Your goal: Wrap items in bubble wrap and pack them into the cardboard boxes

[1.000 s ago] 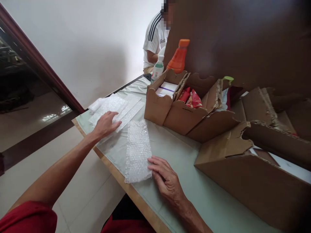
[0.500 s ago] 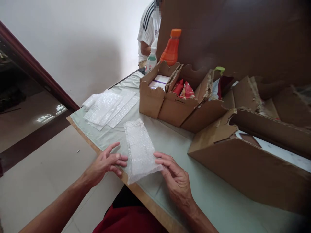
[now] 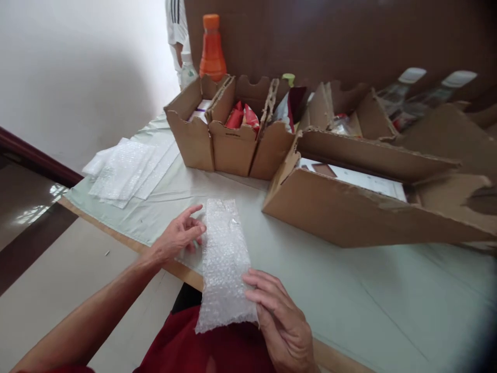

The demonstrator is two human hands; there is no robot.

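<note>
A clear bubble wrap bag (image 3: 225, 259) lies lengthwise in front of me, its near end hanging past the table edge over my lap. My right hand (image 3: 281, 321) pinches the bag's lower right edge, thumb underneath and fingers on top. On the other side, my left hand (image 3: 182, 235) is beside the bag's left edge with the index finger stretched out and the thumb tip close to the wrap; whether it touches is unclear. Farther left, several flat bubble wrap bags (image 3: 126, 168) lie overlapping on the cloth-covered table (image 3: 310, 282).
Cardboard bins (image 3: 233, 147) line the back, some holding red packets (image 3: 243, 115). A larger cardboard bin (image 3: 330, 207) with a white box (image 3: 357, 181) stands right. Behind are an orange bottle (image 3: 213, 52), clear bottles (image 3: 438, 93) and a person in a white shirt (image 3: 176, 31).
The view has turned right, bringing more bins and bottles into sight. The bag's near end has come closer to me, over my lap, with my right hand still on its edge.
</note>
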